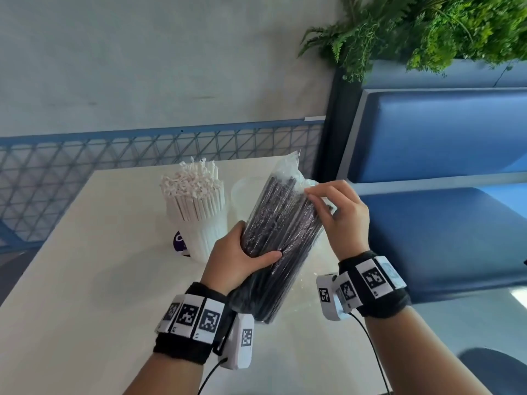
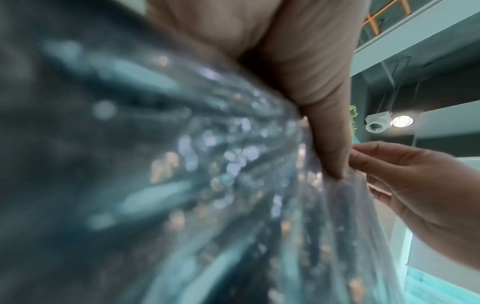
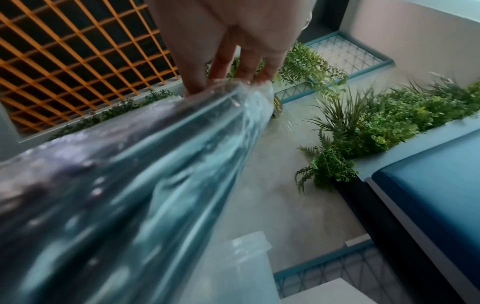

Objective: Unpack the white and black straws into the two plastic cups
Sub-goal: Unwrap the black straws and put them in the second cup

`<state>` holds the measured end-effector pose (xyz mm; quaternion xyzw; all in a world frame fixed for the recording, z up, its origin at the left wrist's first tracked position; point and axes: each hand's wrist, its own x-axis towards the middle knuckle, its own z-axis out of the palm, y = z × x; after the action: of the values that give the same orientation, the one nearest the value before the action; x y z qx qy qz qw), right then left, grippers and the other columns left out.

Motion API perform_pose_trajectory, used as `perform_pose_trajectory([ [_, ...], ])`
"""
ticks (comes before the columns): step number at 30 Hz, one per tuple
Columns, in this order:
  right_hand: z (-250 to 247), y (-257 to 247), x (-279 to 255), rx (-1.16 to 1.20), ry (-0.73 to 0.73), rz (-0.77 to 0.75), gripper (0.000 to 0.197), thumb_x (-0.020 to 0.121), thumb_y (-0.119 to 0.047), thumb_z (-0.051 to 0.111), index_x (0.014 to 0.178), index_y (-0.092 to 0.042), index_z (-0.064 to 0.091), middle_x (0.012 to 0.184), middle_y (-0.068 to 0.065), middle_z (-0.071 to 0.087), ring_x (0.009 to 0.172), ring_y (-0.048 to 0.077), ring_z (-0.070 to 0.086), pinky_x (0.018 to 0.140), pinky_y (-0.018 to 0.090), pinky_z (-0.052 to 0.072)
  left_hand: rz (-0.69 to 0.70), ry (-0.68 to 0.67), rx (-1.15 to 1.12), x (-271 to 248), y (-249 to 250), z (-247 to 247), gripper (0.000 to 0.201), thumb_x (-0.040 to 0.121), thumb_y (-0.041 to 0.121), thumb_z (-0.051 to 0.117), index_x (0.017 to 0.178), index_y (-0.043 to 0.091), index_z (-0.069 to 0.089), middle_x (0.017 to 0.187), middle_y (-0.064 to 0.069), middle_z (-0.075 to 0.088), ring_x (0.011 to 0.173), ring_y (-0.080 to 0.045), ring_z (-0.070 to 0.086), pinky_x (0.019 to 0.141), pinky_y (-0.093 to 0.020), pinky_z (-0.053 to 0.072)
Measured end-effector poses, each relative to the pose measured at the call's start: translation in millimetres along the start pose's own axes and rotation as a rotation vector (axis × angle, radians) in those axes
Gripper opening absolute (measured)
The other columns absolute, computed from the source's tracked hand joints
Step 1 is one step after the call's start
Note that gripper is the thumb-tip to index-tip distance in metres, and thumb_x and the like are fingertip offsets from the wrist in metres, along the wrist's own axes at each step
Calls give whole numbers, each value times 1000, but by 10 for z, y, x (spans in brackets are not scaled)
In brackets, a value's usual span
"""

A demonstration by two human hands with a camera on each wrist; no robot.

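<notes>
A clear plastic pack of black straws is held tilted above the table, its open end pointing up and away. My left hand grips the pack around its middle, thumb across the front. My right hand pinches the loose wrapper near the top right edge; in the right wrist view its fingertips press into the crinkled film. White straws stand in a plastic cup with a purple label. A second clear cup stands behind the pack, mostly hidden.
The white table runs to a blue mesh railing at the back. A blue padded bench lies to the right, with green plants above it.
</notes>
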<state>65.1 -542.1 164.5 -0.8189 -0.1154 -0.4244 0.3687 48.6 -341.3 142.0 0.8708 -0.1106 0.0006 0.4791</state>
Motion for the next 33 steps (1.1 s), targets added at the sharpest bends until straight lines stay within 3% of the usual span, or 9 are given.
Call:
perform_pose_trajectory([
  [2,-13,52,50,-16,-7,24,9,85,-17,65,82,-12,72,80,-5,62,75,4,55,71,8,42,-24,-6,-20,-4,-38,51,53,61,47,80,99,21,55,91,14,67,81,9,60,65,-2,44],
  [5,-44,154,168,-10,1,98,10,85,-13,63,82,-9,71,79,-3,59,72,-1,52,66,1,38,-51,-16,-29,-38,-105,98,54,58,49,80,97,21,54,89,12,68,78,8,62,66,-7,48],
  [9,-105,283,434,32,-10,253,12,87,-11,60,86,-4,70,87,6,62,65,-12,55,60,1,39,-72,-28,-59,-67,-166,134,57,56,51,81,97,22,55,91,9,70,82,1,65,77,-22,54],
  [15,-46,151,462,74,53,191,14,88,-22,60,79,-10,61,75,4,59,61,6,50,58,12,40,-88,6,-98,-83,-173,64,55,58,45,82,101,24,55,94,10,70,86,-2,66,80,-21,53],
  [17,9,46,379,126,-123,116,14,88,-23,60,82,-11,64,76,2,63,67,10,55,64,17,46,-85,6,-97,-87,-183,-10,55,58,44,82,101,23,55,94,9,69,86,-1,65,80,-21,53],
  [21,134,-79,351,47,-438,98,25,88,-38,56,96,-16,65,93,-8,58,81,1,52,75,6,38,-57,13,-63,-61,-211,-186,53,58,44,83,98,22,56,91,9,70,82,2,64,76,-19,53],
  [27,143,-375,588,349,-532,254,29,85,-39,54,66,-18,57,60,-19,60,59,3,53,69,19,43,-43,59,-58,-43,-293,-507,54,56,40,84,97,22,54,89,11,68,80,8,61,64,-7,46],
  [30,209,-581,639,396,-469,158,30,91,-29,51,68,-11,60,62,-10,59,62,1,56,72,15,44,-19,90,-148,17,-245,-570,58,53,43,82,100,25,54,94,12,67,84,5,63,71,-12,49],
  [33,245,-688,727,360,-333,104,28,93,-24,53,69,-12,62,63,-11,60,63,1,57,70,16,46,-9,101,-265,166,-234,-456,58,57,28,86,106,26,53,100,15,66,92,4,62,78,-11,49],
])
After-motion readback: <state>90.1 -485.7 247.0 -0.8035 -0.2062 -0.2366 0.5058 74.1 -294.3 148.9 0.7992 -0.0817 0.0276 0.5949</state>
